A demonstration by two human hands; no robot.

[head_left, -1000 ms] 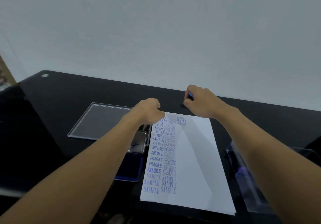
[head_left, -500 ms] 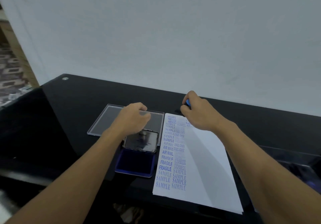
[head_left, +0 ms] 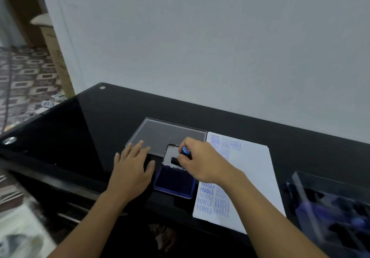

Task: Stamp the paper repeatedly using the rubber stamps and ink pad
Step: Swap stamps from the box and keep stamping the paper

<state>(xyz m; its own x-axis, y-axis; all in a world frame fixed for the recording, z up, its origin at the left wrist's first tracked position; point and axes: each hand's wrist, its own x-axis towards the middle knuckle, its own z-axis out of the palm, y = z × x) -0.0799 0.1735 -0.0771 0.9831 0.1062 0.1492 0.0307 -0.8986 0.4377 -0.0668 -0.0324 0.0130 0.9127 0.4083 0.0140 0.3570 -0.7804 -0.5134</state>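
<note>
Head view, we count one paper (head_left: 254, 177), long axis away from us, one ink pad (head_left: 174, 182), one stamp (head_left: 185, 151) pinched by right hand (head_left: 202, 166), left hand (head_left: 131, 169) fingers (head_left: 138, 147) released.

Plain pale wall (head_left: 220, 47) behind glossy black table (head_left: 84, 129); patterned floor (head_left: 26, 81) at left.

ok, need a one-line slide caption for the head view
Right hand holds a blue-topped stamp at the open ink pad, left hand flat on the table, stamped paper alongside.
</note>
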